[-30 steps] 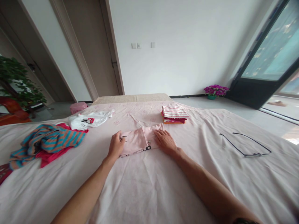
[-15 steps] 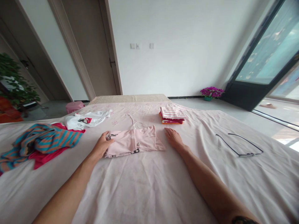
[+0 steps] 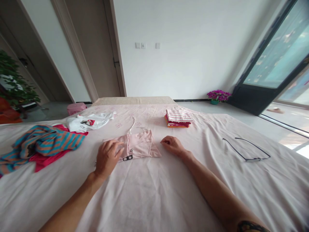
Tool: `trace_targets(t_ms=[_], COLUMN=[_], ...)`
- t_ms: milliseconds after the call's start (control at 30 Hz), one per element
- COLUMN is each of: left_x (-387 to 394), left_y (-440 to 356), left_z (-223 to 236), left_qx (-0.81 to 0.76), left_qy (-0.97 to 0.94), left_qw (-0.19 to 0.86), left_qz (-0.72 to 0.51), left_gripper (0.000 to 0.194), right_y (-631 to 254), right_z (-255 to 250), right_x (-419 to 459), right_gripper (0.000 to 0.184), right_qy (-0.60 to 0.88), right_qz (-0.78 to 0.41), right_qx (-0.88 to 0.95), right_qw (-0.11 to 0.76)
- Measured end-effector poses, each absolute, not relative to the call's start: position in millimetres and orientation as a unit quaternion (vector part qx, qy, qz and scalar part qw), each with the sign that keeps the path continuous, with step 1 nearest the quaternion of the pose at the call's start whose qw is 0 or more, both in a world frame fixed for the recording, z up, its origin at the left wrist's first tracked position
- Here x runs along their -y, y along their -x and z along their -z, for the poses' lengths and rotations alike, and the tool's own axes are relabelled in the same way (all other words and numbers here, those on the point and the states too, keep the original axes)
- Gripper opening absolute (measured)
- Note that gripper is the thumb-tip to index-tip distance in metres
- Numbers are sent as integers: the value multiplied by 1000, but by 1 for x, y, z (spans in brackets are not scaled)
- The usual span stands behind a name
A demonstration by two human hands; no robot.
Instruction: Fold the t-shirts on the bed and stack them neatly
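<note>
A folded pale pink garment (image 3: 141, 145) with a white drawstring and a dark print lies flat in front of me. My left hand (image 3: 107, 156) rests over its left part, palm down with fingers spread, and covers some of the print. Just right of the garment's right edge, my right hand (image 3: 172, 145) is low over the sheet, its fingers loosely bent and nothing seen in them. Beyond that hand sits a stack of folded clothes (image 3: 178, 118), a red-and-white striped one on top.
Heaped at left are a blue-and-orange striped garment (image 3: 50, 141), a red garment (image 3: 43, 162) and a white printed shirt (image 3: 93, 122). Black-framed glasses (image 3: 257, 159) lie at right on the pale pink sheet (image 3: 149, 199). Behind the bed are a pink stool (image 3: 76, 108) and purple flowers (image 3: 218, 95).
The pink garment has shifted left. My left hand has gone from gripping its left edge to lying over it. My right hand has moved left and its fingers have bent.
</note>
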State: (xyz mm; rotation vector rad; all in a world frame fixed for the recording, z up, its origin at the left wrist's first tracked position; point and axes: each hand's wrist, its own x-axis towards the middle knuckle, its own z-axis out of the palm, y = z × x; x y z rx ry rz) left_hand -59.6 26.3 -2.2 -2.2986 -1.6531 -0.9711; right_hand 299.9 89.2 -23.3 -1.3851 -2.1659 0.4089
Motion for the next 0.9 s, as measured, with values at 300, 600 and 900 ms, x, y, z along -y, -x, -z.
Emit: trace_targets(t_ms=[300, 600, 900], left_x=[-26, -45, -51], left_y=[-31, -21, -17], left_z=[4, 20, 17], left_qx=[453, 559, 548], left_qy=[861, 669, 521], left_qw=[-40, -213, -356], left_qz=[227, 441, 550], left_gripper=[12, 15, 31], right_y=[-278, -292, -289], right_z=[-6, -6, 5], right_x=[-64, -76, -75], right_gripper=[36, 39, 21], right_qy=[539, 435, 393], right_qz=[-215, -298, -286], right_qx=[801, 846, 855], right_qw=[149, 83, 183])
